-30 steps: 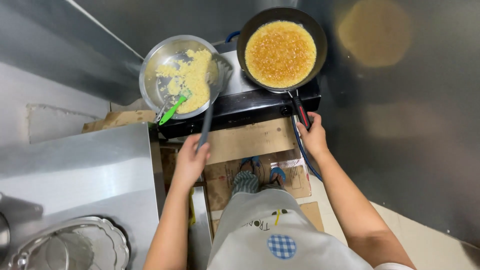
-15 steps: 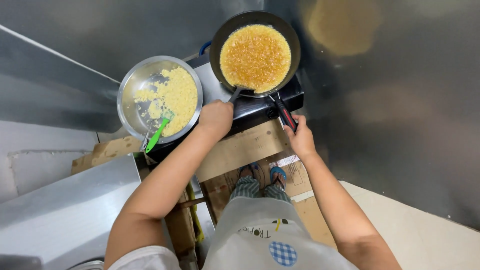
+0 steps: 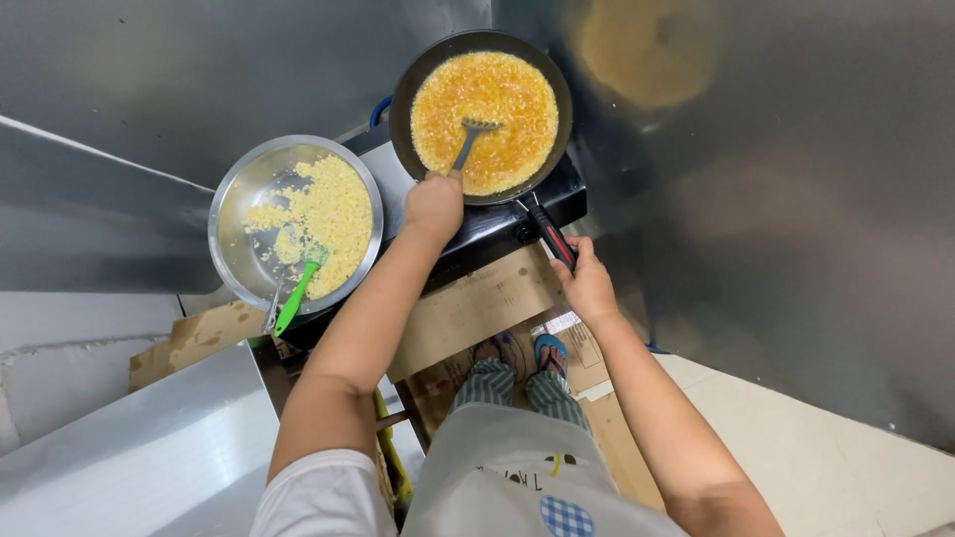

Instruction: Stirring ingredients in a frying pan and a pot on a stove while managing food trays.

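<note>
Left hand now gripping upward-pointing spatula

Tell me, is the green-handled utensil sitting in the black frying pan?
No, the green-handled utensil lies in the silver bowl beside the stove, while the black frying pan holds a grey spatula gripped by the left hand.

We see a black frying pan filled with orange-yellow egg mixture, stirred by a grey slotted spatula. The pan's handle is black with red trim. Beside it, a silver steel bowl holds pale yellow crumbly food and a bright green-handled utensil. Our apron is light grey with a blue-and-white checked patch, above striped trousers, blue sandals and brown cardboard.
</note>
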